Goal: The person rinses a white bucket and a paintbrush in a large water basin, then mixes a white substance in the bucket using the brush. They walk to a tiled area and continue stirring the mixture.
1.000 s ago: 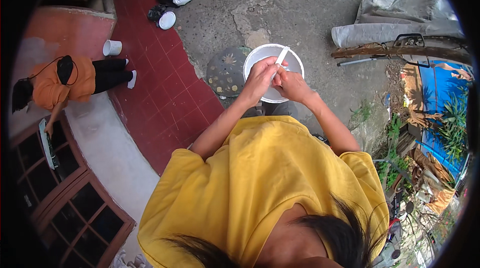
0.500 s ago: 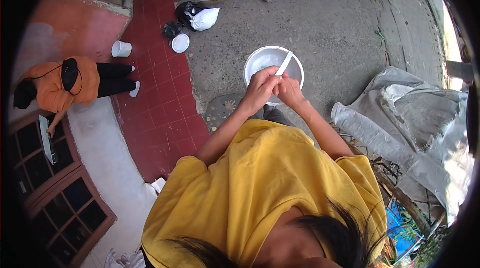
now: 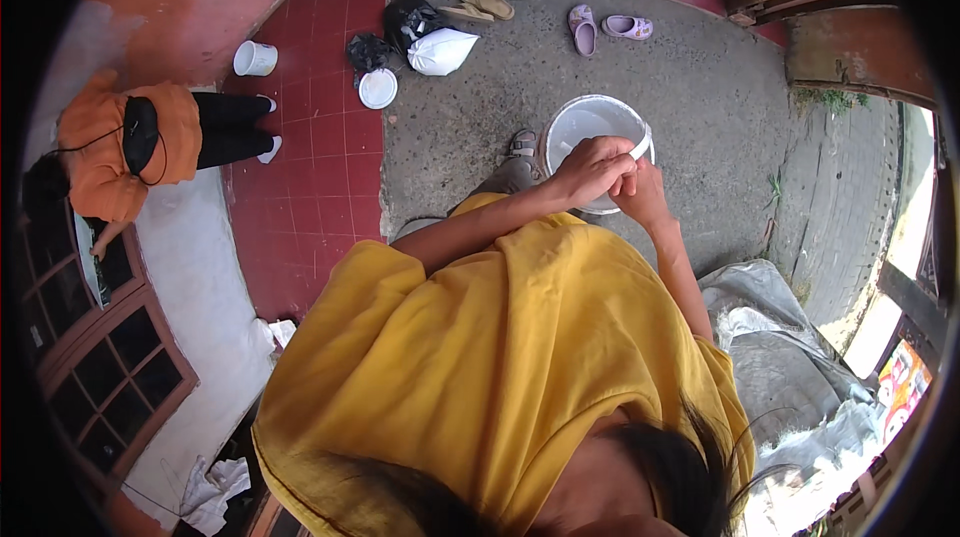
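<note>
My left hand (image 3: 595,173) and my right hand (image 3: 643,195) are together, both closed, above a white bucket (image 3: 575,124). From between their fingers a flat white strip (image 3: 643,144) sticks up, overlapping the bucket's right rim in the picture. Its lower end is hidden by my fingers, and its exact kind cannot be made out. Pale, whitish contents show inside the bucket, partly covered by my hands.
On the left, a person in an orange top (image 3: 160,137) holds a sheet at a window. Black bags (image 3: 412,22), a white bag (image 3: 442,52), a white lid (image 3: 378,89), tan sandals (image 3: 487,3) and lilac clogs (image 3: 583,30) lie ahead. Grey tarp (image 3: 760,337) lies right.
My view has turned, so the bucket and my hands appear farther right. The white strip now shows shorter and more upright. One of my sandalled feet has come into view beside the bucket.
</note>
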Tool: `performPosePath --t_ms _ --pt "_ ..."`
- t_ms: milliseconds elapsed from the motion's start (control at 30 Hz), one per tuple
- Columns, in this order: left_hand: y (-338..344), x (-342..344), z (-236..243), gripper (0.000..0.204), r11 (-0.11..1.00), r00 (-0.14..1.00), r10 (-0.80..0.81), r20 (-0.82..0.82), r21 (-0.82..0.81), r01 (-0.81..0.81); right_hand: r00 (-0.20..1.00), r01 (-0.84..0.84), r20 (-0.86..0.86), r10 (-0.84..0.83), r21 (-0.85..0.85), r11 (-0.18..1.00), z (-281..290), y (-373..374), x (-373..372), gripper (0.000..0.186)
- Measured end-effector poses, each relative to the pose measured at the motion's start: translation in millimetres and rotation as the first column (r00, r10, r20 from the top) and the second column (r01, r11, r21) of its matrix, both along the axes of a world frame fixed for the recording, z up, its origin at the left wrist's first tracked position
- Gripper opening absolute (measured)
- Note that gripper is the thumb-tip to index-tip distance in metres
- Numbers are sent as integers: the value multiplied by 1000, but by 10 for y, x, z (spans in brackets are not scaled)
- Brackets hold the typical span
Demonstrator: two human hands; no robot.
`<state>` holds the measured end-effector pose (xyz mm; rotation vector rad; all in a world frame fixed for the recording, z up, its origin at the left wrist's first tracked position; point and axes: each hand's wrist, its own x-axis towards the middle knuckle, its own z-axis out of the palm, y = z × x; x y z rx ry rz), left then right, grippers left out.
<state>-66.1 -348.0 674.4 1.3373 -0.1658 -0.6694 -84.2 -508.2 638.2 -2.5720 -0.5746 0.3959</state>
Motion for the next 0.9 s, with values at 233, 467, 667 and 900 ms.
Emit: performPosePath --t_ms 233,467,667,900 --pt "-284 1658 190 25 1000 1000 16 -24 18 -15 951 177 228 -209 151 973 -467 -162 1762 10" --pt "-597 3261 203 25 990 991 126 34 59 -128 989 44 124 -76 241 970 -513 -437 3469 14" --pt "-437 4710 320 30 977 974 210 -84 42 -207 981 12 -194 7 93 996 -109 -518 4946 13" --pt "-211 6132 200 31 973 964 232 -132 32 -230 990 141 -53 -133 216 966 109 -315 6490 12"
